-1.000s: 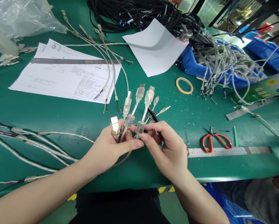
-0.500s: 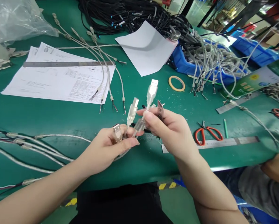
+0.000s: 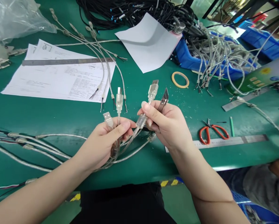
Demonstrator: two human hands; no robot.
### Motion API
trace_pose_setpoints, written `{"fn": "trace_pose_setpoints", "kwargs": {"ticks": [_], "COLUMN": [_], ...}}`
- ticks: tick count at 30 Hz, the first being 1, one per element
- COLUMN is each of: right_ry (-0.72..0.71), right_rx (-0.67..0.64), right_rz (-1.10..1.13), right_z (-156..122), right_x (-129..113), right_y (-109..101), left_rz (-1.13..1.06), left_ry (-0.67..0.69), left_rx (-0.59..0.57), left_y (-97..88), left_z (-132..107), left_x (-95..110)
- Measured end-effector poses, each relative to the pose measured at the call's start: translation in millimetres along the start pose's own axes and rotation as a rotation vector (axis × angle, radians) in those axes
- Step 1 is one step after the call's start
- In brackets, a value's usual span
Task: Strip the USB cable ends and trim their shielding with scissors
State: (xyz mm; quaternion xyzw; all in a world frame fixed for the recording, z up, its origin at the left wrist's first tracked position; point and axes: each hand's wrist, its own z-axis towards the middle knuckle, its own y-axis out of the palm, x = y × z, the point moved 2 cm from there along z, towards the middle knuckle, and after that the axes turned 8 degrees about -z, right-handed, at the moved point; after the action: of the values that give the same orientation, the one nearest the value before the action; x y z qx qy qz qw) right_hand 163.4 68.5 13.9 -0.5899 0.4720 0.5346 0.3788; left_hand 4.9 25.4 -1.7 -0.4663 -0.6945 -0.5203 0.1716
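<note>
My left hand (image 3: 104, 141) is closed round a bundle of clear USB cables (image 3: 120, 152), with two plugs (image 3: 119, 102) sticking up above its fingers. My right hand (image 3: 168, 124) pinches one clear USB plug (image 3: 152, 91) by its neck and holds it upright. The same hand also grips a dark tool whose metal tip (image 3: 164, 99) pokes out above the fingers. The cable tails loop down under both hands and trail off to the left over the green table (image 3: 60, 115).
Printed sheets (image 3: 60, 76) with a steel ruler (image 3: 67, 61) lie at the back left. Red-handled scissors (image 3: 212, 132), a second ruler (image 3: 232, 140) and a tape ring (image 3: 180, 79) are to the right. Black cables (image 3: 134, 12), a blue bin (image 3: 195, 62) of grey cables and another person's arm (image 3: 265, 183) border the space.
The right hand has drawn one plug away from the bunch, towards the right. The left hand's bundle has shifted, with its plugs fanned differently, and loose cables now hang below the hands.
</note>
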Motion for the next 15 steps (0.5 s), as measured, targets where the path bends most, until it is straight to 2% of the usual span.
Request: {"fn": "trace_pose_setpoints", "kwargs": {"ticks": [7,15], "right_ry": [0.006,-0.041], "right_rx": [0.004,-0.107], "right_rz": [-0.012,-0.001], "right_z": [1.4,-0.3], "right_x": [1.9,0.1], "right_y": [1.7,2.7], "left_rz": [-0.035,-0.118], "left_ry": [-0.066,-0.161], "left_rx": [-0.047,-0.065], "left_y": [-2.3,0.6], "left_z": [-2.3,-1.1], "left_x": [-2.7,-1.2]}}
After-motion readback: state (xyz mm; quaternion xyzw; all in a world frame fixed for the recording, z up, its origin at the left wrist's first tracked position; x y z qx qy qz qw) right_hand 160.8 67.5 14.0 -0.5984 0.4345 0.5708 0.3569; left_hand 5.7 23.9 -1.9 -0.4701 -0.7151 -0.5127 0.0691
